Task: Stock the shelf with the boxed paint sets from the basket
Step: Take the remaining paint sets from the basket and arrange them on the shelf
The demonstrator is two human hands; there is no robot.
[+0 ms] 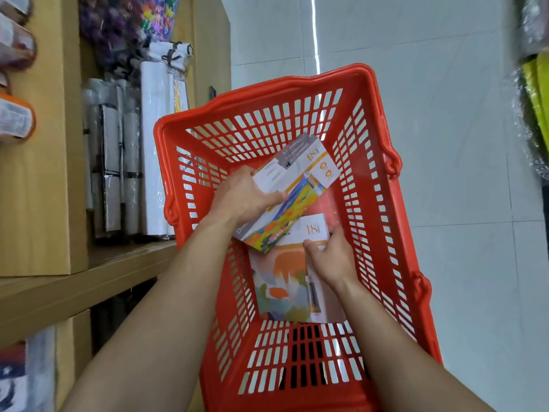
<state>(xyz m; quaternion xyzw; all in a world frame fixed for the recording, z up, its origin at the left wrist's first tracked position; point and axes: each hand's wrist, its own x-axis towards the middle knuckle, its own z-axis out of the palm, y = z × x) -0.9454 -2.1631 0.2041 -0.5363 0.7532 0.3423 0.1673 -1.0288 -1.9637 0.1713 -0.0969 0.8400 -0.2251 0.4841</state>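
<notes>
Two boxed paint sets are showing inside the red basket (297,93), and you are working on both at once. Taking the basket as your landmark: the wooden shelf (98,275) is standing just beside its left wall, with wrapped white rolls (154,150) already sitting on the board there, and the pale floor (445,114) is lying off its right wall.

Toward the basket's middle, your left hand (246,197) is closing around the upper box (291,191), thumb on its printed face and fingers wrapped behind its near-left edge, so that box is tilting up off the floor of the basket. Its long axis is running diagonally, from the near left toward the far right corner.

Nearer you in the basket, the lower box (285,283) is lying flat, its far end tucked under the raised one. Your right hand (329,260) is pinching that far end, fingertips on top; I cannot tell whether it is lifting yet.

Your left hand is the one nearer the shelf, so I judge its box should be swinging leftward over the basket's left rim first.
</notes>
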